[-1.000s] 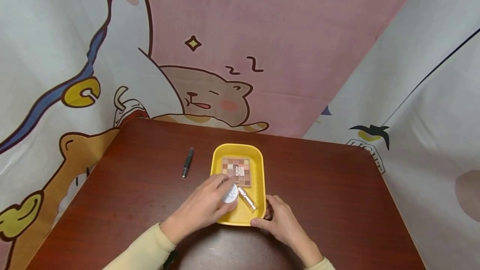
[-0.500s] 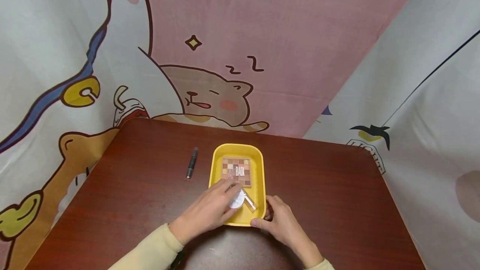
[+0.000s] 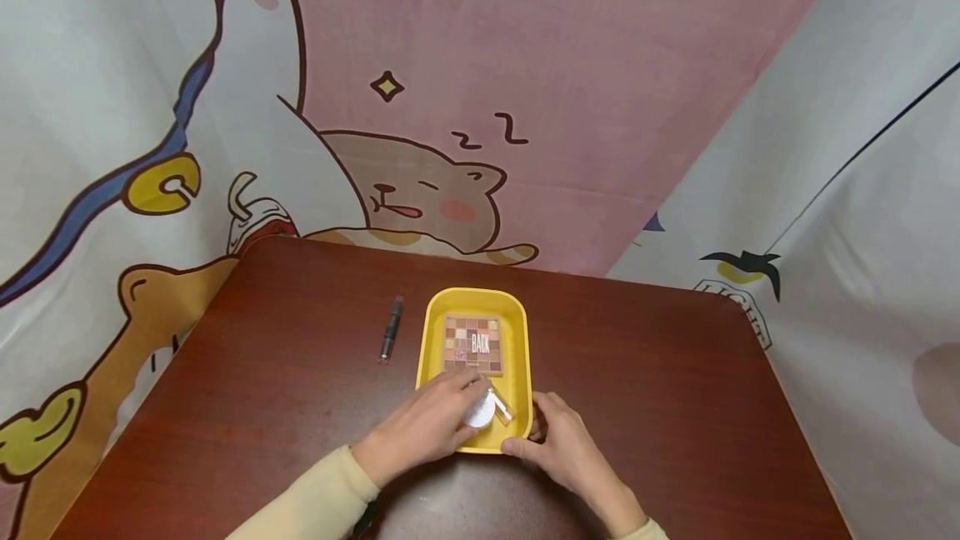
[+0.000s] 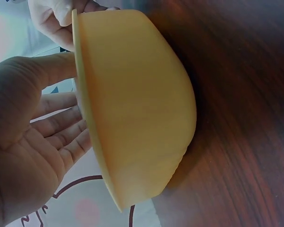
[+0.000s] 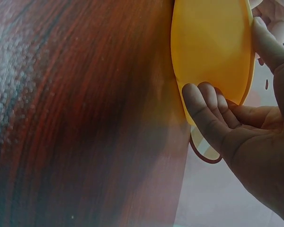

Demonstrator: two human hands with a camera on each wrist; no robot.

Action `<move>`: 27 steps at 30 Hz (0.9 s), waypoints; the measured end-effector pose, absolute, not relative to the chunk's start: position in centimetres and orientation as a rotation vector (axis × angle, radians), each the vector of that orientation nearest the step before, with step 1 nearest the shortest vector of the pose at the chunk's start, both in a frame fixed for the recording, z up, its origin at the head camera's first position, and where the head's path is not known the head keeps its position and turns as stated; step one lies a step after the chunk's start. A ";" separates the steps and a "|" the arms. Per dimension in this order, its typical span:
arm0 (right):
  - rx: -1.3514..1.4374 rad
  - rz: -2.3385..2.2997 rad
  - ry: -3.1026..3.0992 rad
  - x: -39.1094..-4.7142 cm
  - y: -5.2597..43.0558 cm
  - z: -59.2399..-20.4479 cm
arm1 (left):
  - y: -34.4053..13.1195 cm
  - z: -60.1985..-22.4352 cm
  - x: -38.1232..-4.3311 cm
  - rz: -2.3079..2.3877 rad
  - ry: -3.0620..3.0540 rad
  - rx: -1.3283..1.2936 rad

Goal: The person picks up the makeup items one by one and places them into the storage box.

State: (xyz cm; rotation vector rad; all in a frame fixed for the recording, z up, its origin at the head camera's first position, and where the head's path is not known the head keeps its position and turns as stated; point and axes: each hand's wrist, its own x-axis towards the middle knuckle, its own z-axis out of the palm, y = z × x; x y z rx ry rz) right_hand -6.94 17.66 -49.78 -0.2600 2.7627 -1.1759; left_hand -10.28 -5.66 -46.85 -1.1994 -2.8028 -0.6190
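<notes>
A yellow tray [image 3: 522, 357] rests on the table. My left hand [image 3: 423, 422] reaches over its left wall and holds a small round container with a pale, shiny lid [image 3: 480, 412] low inside. In the left wrist view, the fingers pass behind the rim and the container is hidden. A slim metallic tube, like a lipstick [image 3: 501, 407], lies just right of the container. Behind them sits an eyeshadow palette [image 3: 474, 344] marked "BACK". My right hand [image 3: 566, 444] grips the tray's near right corner, thumb on the rim and fingers against the outer wall [image 5: 213, 47].
A dark double-ended cosmetic pen [image 3: 391, 330] lies on the brown table [image 3: 660, 390], left of the tray. Printed cartoon cloth [image 3: 525, 107] hangs along the table's far edge and both sides.
My left hand has moved the round container rightward and nearer to me within the tray. The dark pen has shifted right, towards the tray. My right hand has stayed at the corner.
</notes>
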 end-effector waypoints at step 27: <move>-0.297 -1.223 2.764 -6.7 17.7 -49.9 | -4.5 -48.1 -11.5 -0.618 -2.835 -1.414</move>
